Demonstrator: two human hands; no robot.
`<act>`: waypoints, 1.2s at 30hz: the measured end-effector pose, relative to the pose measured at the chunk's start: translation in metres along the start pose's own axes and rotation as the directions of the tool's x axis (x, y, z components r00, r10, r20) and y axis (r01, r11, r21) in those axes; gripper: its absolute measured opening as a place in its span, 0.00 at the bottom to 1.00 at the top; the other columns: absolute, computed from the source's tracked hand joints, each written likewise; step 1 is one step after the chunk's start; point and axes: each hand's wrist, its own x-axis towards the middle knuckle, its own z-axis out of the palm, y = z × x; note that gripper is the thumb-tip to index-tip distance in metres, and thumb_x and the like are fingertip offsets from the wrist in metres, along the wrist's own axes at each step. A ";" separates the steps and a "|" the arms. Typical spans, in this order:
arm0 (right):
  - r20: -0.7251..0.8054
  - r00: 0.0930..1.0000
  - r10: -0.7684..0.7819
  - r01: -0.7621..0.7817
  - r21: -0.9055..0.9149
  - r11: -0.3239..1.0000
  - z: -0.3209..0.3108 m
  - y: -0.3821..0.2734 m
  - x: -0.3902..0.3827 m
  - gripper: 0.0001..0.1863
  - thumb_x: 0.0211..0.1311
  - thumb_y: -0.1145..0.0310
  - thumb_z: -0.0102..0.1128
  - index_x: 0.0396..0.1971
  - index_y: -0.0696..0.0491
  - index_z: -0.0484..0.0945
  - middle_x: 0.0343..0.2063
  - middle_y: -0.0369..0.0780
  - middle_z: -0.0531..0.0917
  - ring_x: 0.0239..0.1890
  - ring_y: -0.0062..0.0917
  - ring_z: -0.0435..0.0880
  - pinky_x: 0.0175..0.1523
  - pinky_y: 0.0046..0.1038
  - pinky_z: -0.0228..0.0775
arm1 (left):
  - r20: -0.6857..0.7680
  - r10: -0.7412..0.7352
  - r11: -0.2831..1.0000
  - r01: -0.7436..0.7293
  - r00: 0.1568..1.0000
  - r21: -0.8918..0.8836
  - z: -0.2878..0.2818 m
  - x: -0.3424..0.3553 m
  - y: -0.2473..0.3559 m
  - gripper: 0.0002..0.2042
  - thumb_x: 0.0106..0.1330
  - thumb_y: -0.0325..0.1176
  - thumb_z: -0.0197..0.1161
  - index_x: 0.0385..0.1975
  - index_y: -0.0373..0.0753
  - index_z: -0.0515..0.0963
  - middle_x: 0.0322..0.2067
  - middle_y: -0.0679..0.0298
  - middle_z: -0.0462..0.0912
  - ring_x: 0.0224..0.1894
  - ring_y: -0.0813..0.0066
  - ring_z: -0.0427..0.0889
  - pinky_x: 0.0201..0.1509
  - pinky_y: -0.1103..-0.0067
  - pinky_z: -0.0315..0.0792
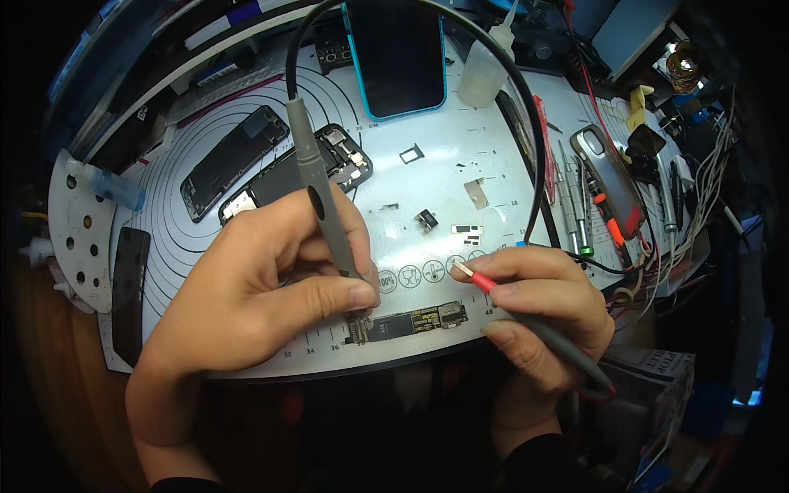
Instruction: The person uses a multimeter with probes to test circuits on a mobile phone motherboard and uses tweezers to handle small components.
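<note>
My left hand (271, 279) is closed round a grey test probe (325, 201) with a black cable rising from its top. The probe points down at the left end of a narrow phone logic board (403, 324); my thumb and fingers hide its tip, so contact cannot be told. My right hand (546, 316) grips a second test probe (538, 329), grey with a red front part and a pale metal tip. That tip is up and to the left, apart from the board. The board lies flat near the mat's front edge.
Behind my left hand lie an opened phone body (349, 156) and a dark phone screen panel (234, 160). Small loose parts, including a SIM tray (411, 154), are scattered mid-mat. A blue-edged phone (397, 62) and squeeze bottle (486, 70) stand behind. Screwdrivers (567, 197) lie right.
</note>
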 end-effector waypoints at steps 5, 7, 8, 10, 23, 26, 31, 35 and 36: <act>0.094 0.994 0.061 -0.048 -0.134 0.990 -0.007 -0.009 0.002 0.15 0.63 0.69 0.77 0.48 0.56 0.90 0.39 0.47 0.91 0.36 0.34 0.86 0.43 0.30 0.79 | -0.101 0.028 1.000 -0.029 0.994 -0.003 0.001 0.000 0.002 0.12 0.69 0.24 0.72 0.44 0.36 0.74 0.31 0.56 0.88 0.38 0.73 0.88 0.47 0.78 0.79; 0.180 0.980 0.081 -0.049 -0.175 0.983 -0.012 -0.012 0.002 0.15 0.62 0.70 0.78 0.49 0.55 0.89 0.38 0.44 0.91 0.35 0.33 0.84 0.41 0.31 0.76 | -0.148 0.035 0.999 -0.033 0.988 0.011 0.002 -0.003 0.006 0.11 0.69 0.25 0.71 0.44 0.35 0.74 0.29 0.59 0.86 0.35 0.76 0.85 0.44 0.81 0.76; 0.216 0.974 0.064 -0.017 -0.215 0.976 -0.013 -0.012 0.000 0.16 0.60 0.71 0.78 0.48 0.55 0.89 0.37 0.43 0.90 0.36 0.32 0.84 0.41 0.32 0.74 | -0.156 0.031 0.998 -0.023 0.987 0.054 0.002 -0.004 0.006 0.12 0.70 0.26 0.70 0.47 0.35 0.75 0.28 0.61 0.85 0.34 0.78 0.84 0.43 0.82 0.74; 0.320 0.947 0.028 0.090 -0.348 0.933 -0.016 -0.015 0.003 0.17 0.57 0.74 0.79 0.47 0.54 0.89 0.37 0.40 0.90 0.37 0.32 0.83 0.41 0.33 0.72 | -0.167 0.024 0.991 -0.002 0.986 0.135 0.001 -0.006 0.006 0.13 0.70 0.28 0.68 0.51 0.33 0.76 0.27 0.65 0.82 0.32 0.81 0.81 0.41 0.84 0.70; 0.327 0.941 -0.083 0.218 -0.401 0.890 -0.015 -0.001 0.006 0.21 0.47 0.77 0.78 0.45 0.51 0.89 0.31 0.37 0.88 0.37 0.33 0.84 0.41 0.33 0.71 | -0.121 0.422 0.767 -0.282 0.899 0.576 0.015 -0.008 0.001 0.27 0.63 0.26 0.65 0.65 0.29 0.75 0.29 0.61 0.84 0.30 0.79 0.81 0.37 0.82 0.70; 0.254 0.962 -0.104 0.208 -0.425 0.881 -0.006 0.002 0.006 0.10 0.54 0.71 0.79 0.37 0.49 0.89 0.27 0.39 0.89 0.32 0.31 0.86 0.38 0.30 0.71 | -0.012 0.460 0.700 -0.354 0.888 0.620 0.008 -0.006 0.002 0.24 0.61 0.26 0.66 0.60 0.30 0.81 0.30 0.59 0.86 0.29 0.76 0.82 0.35 0.80 0.71; 0.226 0.962 -0.150 0.218 -0.314 0.924 -0.007 0.004 0.005 0.09 0.56 0.72 0.77 0.37 0.51 0.87 0.24 0.40 0.87 0.26 0.30 0.85 0.34 0.28 0.72 | 0.023 0.449 0.713 -0.374 0.893 0.593 0.012 -0.006 0.000 0.18 0.58 0.27 0.67 0.49 0.32 0.89 0.30 0.56 0.86 0.27 0.71 0.83 0.32 0.77 0.72; 0.173 0.984 -0.029 0.065 -0.206 0.976 -0.016 -0.007 0.001 0.12 0.55 0.78 0.76 0.40 0.54 0.86 0.26 0.43 0.87 0.27 0.28 0.86 0.32 0.26 0.74 | 0.117 0.431 0.695 -0.411 0.895 0.590 0.012 -0.006 -0.001 0.17 0.54 0.34 0.78 0.43 0.33 0.90 0.27 0.60 0.83 0.25 0.70 0.81 0.30 0.77 0.70; 0.171 0.985 0.033 -0.006 -0.159 0.987 -0.025 -0.014 0.001 0.16 0.54 0.82 0.75 0.44 0.55 0.87 0.29 0.43 0.87 0.29 0.26 0.87 0.34 0.25 0.75 | 0.146 0.446 0.646 -0.431 0.883 0.630 0.012 -0.006 0.002 0.20 0.52 0.36 0.81 0.43 0.33 0.90 0.26 0.61 0.83 0.25 0.71 0.80 0.29 0.77 0.69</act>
